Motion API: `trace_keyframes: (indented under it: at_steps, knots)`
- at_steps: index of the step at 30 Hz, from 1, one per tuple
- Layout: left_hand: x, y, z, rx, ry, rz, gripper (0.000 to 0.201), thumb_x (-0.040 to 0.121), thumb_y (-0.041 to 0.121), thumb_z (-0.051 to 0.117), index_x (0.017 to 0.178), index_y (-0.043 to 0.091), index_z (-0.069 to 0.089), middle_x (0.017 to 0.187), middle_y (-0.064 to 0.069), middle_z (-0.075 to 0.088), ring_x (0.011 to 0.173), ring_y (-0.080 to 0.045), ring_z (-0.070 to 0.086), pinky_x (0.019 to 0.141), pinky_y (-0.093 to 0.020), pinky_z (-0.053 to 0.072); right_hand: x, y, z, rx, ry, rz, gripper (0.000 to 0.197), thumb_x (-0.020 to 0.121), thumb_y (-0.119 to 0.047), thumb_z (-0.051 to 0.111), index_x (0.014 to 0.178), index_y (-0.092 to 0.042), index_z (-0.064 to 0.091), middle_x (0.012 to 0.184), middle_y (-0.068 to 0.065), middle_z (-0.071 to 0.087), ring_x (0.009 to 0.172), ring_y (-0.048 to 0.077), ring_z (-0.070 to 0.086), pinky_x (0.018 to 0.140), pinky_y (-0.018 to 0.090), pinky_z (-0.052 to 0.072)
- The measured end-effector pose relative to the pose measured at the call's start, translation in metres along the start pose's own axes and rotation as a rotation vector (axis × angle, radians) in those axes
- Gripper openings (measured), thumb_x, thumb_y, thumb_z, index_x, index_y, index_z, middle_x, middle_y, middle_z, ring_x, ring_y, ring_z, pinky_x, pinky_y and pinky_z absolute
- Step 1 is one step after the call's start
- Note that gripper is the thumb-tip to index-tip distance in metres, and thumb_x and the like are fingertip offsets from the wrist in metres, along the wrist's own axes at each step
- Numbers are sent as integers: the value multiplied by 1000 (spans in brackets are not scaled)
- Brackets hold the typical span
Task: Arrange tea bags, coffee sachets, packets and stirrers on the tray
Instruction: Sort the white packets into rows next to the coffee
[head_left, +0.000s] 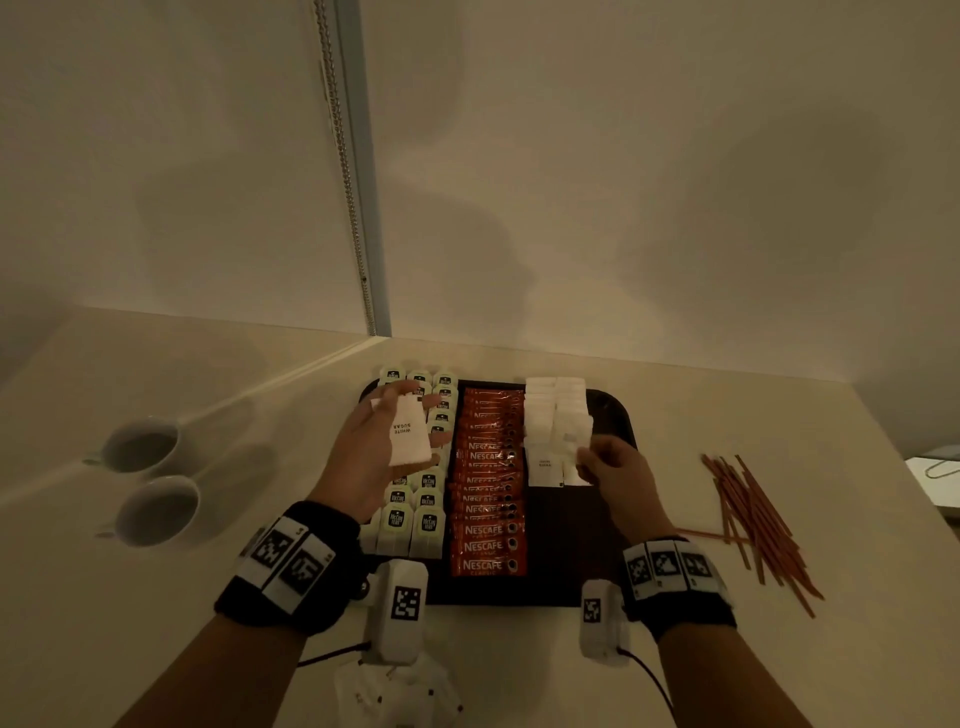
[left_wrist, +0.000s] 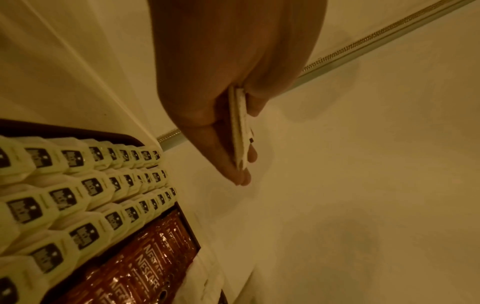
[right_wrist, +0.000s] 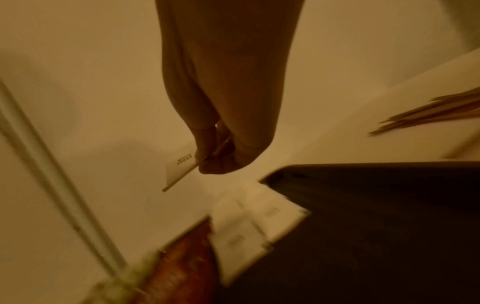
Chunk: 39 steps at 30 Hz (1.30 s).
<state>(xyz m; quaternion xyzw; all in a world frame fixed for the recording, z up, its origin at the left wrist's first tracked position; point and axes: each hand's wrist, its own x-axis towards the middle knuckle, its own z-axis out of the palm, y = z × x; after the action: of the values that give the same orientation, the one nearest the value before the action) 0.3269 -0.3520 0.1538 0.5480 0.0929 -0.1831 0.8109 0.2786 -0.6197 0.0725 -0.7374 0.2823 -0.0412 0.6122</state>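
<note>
Dark brown and rectangular, the plastic tray (head_left: 608, 410) sits at the middle of the cream table (head_left: 675, 649), close to its far edge. On the tray's left side stand three rows of pale green tea bags with black labels (head_left: 428, 525), overlapping from near edge to far edge. Next to them runs a column of red foil Nescafe coffee sachets (head_left: 488, 545), also overlapping. To the right of those, two rows of white paper sugar packets (head_left: 556, 410) fill the far part of the tray; the near right part of the tray is bare.

Above the tea bags, the left hand (head_left: 371, 457) holds a small stack of white sugar packets printed "WHITE SUGAR" (head_left: 410, 434); its fingers (left_wrist: 233, 164) lie nearly straight along the stack, with the thumb pressing from the other side. The right hand (head_left: 615, 478) hovers over the near end of the sugar rows, its fingers (right_wrist: 221, 162) curled and pinching a single white sugar packet (right_wrist: 179, 168) by one edge.

A loose bundle of thin brown wooden stirrers (head_left: 753, 525) lies on the table off the tray's right edge. Two white ceramic cups (head_left: 150, 478) stand well apart from the tray near the table's left edge.
</note>
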Motion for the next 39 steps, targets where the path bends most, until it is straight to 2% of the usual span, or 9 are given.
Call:
trace_keyframes:
  at_steps: [3,9,16,19,25,29,31,35,39]
  knots:
    - [2,0,-1,-43,17,-38,35,100,37,35,113,15,58,104,-8,70,73,-31,71,59,-34,59,4,29,-4,-211,30,90,20,89,-11,61,108,-7,59,106,7,63,89,16,60,74,25,52]
    - [1,2,3,-134,46,-115,41,99,43,37,100,8,58,67,-14,69,55,-27,67,56,-34,58,12,48,9,-286,12,182,22,87,-15,64,107,-9,58,100,2,60,90,18,61,89,42,53]
    - [1,1,-3,-10,46,-143,46,98,49,33,99,15,64,71,-9,71,56,-28,67,50,-32,54,17,50,21,-391,47,160,21,86,-16,65,106,-8,61,107,7,63,98,21,61,87,34,51]
    - [0,1,-2,-31,10,-148,41,97,41,32,97,15,63,75,-11,69,58,-30,67,47,-30,53,18,51,25,-435,105,143,20,85,-15,67,103,-7,62,108,10,64,102,24,60,90,34,50]
    - [-2,1,-3,-115,-46,-171,33,95,21,28,111,9,55,85,-15,69,65,-33,68,42,-28,52,15,48,30,-488,153,101,18,84,-10,67,98,-3,59,104,12,62,96,22,59,79,25,45]
    - [-2,7,3,-150,-66,-146,32,100,22,30,115,4,53,86,-16,71,69,-30,70,47,-28,56,14,43,30,-492,150,71,19,83,-11,68,97,-4,58,99,11,62,94,22,60,78,26,49]
    - [-2,9,5,-145,-81,-132,30,102,22,32,113,5,55,88,-16,73,73,-30,71,50,-28,57,12,27,33,-433,139,-13,18,85,-16,67,97,-6,58,95,6,62,88,17,59,70,19,45]
    - [-3,13,12,-87,-91,-100,26,101,22,37,110,9,58,96,-13,73,83,-29,70,50,-27,56,-4,-37,51,-186,-60,-202,11,93,-29,56,89,-20,61,85,-4,64,79,11,60,68,22,44]
    - [-3,12,19,19,-9,-62,16,98,21,48,105,11,60,96,-7,67,84,-21,65,49,-26,56,-32,-97,71,-46,-373,-315,25,93,-36,54,104,-18,66,96,-3,69,88,11,66,75,24,54]
